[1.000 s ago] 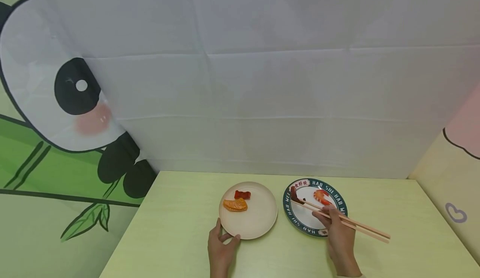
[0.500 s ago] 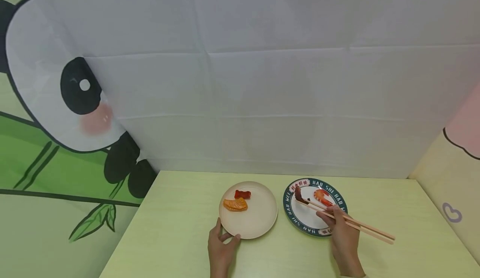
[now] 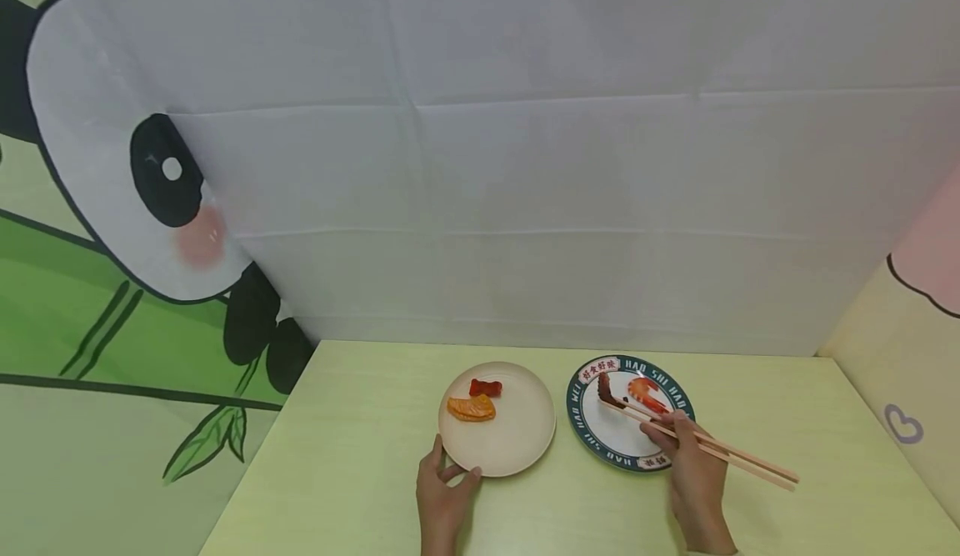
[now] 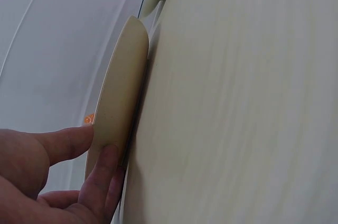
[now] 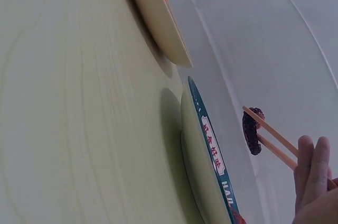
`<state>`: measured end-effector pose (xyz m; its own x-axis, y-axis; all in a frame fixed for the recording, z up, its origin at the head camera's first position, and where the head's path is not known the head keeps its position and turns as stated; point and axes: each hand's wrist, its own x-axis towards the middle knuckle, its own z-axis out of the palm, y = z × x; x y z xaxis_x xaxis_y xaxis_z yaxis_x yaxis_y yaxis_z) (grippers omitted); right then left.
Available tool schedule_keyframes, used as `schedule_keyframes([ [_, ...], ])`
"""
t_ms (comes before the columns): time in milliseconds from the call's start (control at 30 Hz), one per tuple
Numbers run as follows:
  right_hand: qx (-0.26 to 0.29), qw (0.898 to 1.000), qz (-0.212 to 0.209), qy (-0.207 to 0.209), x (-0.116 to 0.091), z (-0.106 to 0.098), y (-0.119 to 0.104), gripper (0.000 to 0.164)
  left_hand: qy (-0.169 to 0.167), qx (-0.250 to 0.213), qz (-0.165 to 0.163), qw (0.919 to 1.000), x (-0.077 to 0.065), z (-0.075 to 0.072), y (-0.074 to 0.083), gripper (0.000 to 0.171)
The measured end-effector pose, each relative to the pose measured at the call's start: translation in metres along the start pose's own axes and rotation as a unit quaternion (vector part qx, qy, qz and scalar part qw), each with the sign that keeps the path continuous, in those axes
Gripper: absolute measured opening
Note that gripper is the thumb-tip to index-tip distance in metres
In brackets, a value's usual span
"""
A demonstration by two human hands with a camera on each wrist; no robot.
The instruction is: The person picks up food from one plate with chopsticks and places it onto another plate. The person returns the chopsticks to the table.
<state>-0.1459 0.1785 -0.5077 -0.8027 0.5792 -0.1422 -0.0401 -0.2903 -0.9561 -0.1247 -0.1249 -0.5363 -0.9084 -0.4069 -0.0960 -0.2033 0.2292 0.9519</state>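
Observation:
My left hand [image 3: 444, 493] holds the near-left rim of a beige plate [image 3: 521, 431], which bears an orange wedge-shaped food piece [image 3: 471, 409] and a small red piece [image 3: 485, 388]. In the left wrist view, fingers press against that plate's outer wall. My right hand [image 3: 696, 477] grips wooden chopsticks [image 3: 750, 462]. Between their tips is a dark, bumpy, curved food piece [image 5: 252, 131], raised above the green-rimmed plate [image 3: 581, 427] in the right wrist view. An orange-red shrimp [image 3: 647, 393] lies on that plate, partly behind the chopsticks.
Both plates stand side by side on a pale yellow-green table [image 3: 337, 456], with a narrow gap between them. A white sheet [image 3: 555, 222] rises behind the table's back edge. Printed panels flank it, with a panda [image 3: 82, 164] at left.
My right hand has shifted to the right and slightly nearer, carrying the chopsticks and the dark food piece along. My left hand and the beige plate have stayed in place.

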Motion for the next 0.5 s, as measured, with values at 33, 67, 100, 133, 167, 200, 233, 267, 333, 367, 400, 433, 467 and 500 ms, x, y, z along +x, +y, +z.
schedule_keyframes([
  [33, -0.006, 1.0, 0.01, 0.009, -0.001, 0.001, -0.001, 0.052, 0.0, -0.001, -0.001, 1.0, 0.0, 0.0, 0.0, 0.083],
  [67, -0.004, 1.0, 0.015, 0.013, 0.0, 0.0, -0.001, 0.053, 0.0, -0.001, -0.001, 1.0, 0.0, 0.0, 0.0, 0.083],
  [100, 0.002, 1.0, 0.014, 0.013, 0.0, 0.0, -0.001, 0.053, 0.0, -0.003, -0.002, 1.0, 0.0, 0.0, 0.0, 0.082],
  [133, -0.002, 1.0, 0.015, 0.014, 0.001, 0.0, -0.001, 0.053, 0.001, -0.003, -0.003, 1.0, 0.0, 0.0, 0.0, 0.082],
  [167, -0.001, 1.0, 0.013, 0.014, 0.001, -0.001, 0.0, 0.053, 0.0, -0.005, -0.005, 1.0, 0.001, 0.001, 0.0, 0.082],
  [200, -0.004, 1.0, 0.009, 0.012, 0.002, -0.002, 0.002, 0.054, 0.0, -0.007, -0.006, 1.0, 0.001, 0.001, 0.0, 0.082],
  [233, -0.001, 1.0, 0.003, 0.01, 0.003, -0.004, 0.004, 0.055, 0.0, -0.007, -0.006, 1.0, 0.001, 0.001, 0.0, 0.082],
  [267, 0.003, 1.0, -0.001, 0.008, 0.005, -0.005, 0.006, 0.056, 0.0, -0.007, -0.007, 0.9999, 0.001, 0.001, 0.0, 0.082],
  [333, 0.015, 1.0, -0.012, -0.002, 0.009, -0.009, 0.011, 0.054, 0.0, -0.006, -0.008, 0.9999, 0.002, 0.001, 0.0, 0.082],
  [367, 0.025, 1.0, -0.016, -0.007, 0.01, -0.01, 0.013, 0.054, 0.0, -0.005, -0.008, 1.0, 0.002, 0.001, -0.001, 0.082],
  [400, 0.028, 0.999, -0.019, -0.007, 0.011, -0.011, 0.014, 0.054, 0.0, -0.005, -0.008, 1.0, 0.002, 0.001, -0.001, 0.082],
  [433, 0.036, 0.999, -0.018, -0.006, 0.011, -0.011, 0.014, 0.054, -0.001, -0.005, -0.009, 1.0, 0.002, 0.001, -0.001, 0.083],
  [467, 0.038, 0.999, -0.018, -0.005, 0.011, -0.011, 0.013, 0.054, -0.001, -0.006, -0.009, 0.9999, 0.003, 0.001, -0.001, 0.083],
  [500, 0.038, 0.999, -0.019, -0.004, 0.011, -0.011, 0.012, 0.053, -0.002, -0.007, -0.01, 0.9999, 0.003, 0.001, -0.001, 0.083],
])
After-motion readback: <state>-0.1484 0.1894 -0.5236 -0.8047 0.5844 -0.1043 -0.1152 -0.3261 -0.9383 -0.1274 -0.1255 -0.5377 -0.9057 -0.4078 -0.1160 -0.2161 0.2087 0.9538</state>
